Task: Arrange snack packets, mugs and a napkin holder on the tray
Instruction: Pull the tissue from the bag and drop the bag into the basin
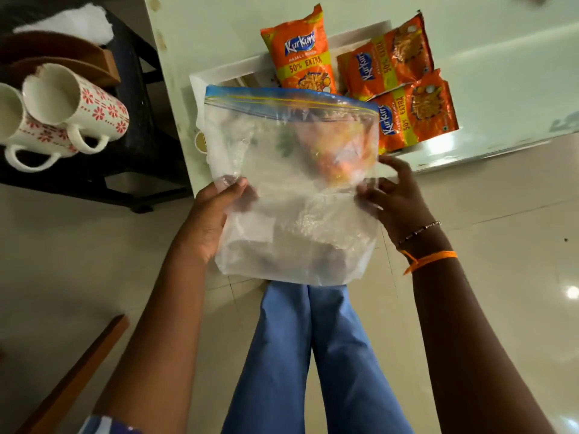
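Nearest, both hands hold a clear zip bag (294, 189) upright over the floor, seal edge at 12 o'clock. The left hand (213, 220) pinches its 9 o'clock edge, thumb in front; the right hand (394, 198) has its fingers (371, 195) curled on the 3 o'clock edge. Behind it, a white tray (219, 75) lies on the table (501, 57), with three orange packets (299, 54) at 12 to 2 o'clock: one pointing to 12, two lying sideways. At 10 o'clock, two mugs (78, 101) lie on their sides beside a brown holder (94, 62).

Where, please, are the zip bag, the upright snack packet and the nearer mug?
zip bag (291, 170): head view, clear middle panel.
upright snack packet (299, 54): head view, printed front.
nearer mug (94, 103): head view, flowered side.
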